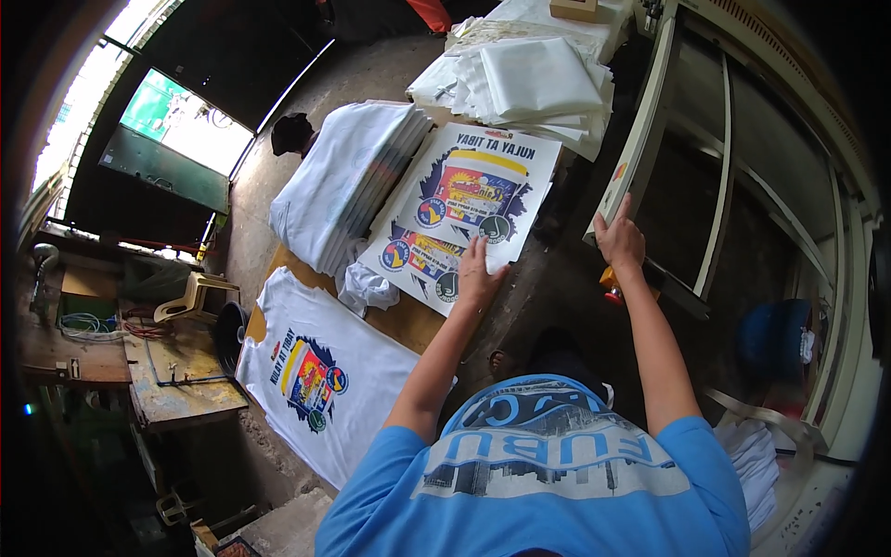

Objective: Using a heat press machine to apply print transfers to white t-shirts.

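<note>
My left hand (pixel 479 277) rests with its fingers spread on the near right edge of a stack of printed transfer sheets (pixel 385 249). The top sheet carries mirrored lettering and a colourful paint-bucket design. My right hand (pixel 620 243) is at the pale front rail of a large press machine (pixel 640 153), fingers stretched out along it and seemingly touching it. Just below that hand sits a red and yellow button (pixel 612 286). A white shirt (pixel 371 395) with a matching print lies flat on the table, nearer and to the left of the sheets.
A tall pile of folded white shirts (pixel 339 176) stands left of the sheets, with a crumpled white cloth (pixel 369 286) beside it. White sheets (pixel 543 79) are heaped at the far end. The press fills the right side. A wooden bench (pixel 176 381) is at left.
</note>
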`<state>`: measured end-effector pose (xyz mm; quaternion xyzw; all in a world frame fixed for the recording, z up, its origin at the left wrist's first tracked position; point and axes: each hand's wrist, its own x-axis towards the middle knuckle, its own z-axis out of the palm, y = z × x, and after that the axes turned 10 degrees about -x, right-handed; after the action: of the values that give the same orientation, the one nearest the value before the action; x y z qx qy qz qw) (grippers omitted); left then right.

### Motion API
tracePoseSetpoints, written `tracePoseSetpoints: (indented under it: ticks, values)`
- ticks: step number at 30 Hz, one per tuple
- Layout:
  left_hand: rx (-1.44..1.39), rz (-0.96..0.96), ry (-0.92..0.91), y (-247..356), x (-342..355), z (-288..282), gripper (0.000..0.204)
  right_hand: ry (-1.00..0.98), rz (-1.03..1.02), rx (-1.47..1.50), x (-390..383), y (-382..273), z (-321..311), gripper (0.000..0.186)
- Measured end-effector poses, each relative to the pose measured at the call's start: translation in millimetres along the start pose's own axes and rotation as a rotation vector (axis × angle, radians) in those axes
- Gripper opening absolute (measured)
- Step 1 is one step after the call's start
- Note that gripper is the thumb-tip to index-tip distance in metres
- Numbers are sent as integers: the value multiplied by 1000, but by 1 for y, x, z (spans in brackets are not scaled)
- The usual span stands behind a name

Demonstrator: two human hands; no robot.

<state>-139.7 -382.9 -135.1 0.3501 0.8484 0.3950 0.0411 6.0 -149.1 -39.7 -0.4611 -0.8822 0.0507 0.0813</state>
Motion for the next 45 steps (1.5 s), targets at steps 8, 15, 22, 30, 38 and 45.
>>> tracePoseSetpoints:
  ticks: [8,15,22,30,38,45]
  values:
    - [122,-56,-244,7,11,13,67,-23,16,-13,0,0,-1,71]
    - [100,-79,-157,4,23,8,26,-51,26,-17,3,0,0,72]
    - [38,-178,21,-2,15,-23,23,-39,28,-9,1,-1,0,72]
    - [237,-116,129,-48,-46,-90,30,-46,34,-2,1,1,3,72]
    - [252,-184,150,-69,-111,-95,30,-50,28,-32,-2,-2,-2,72]
    - [184,-233,117,-59,-120,-86,26,-61,46,-27,-2,-2,-2,68]
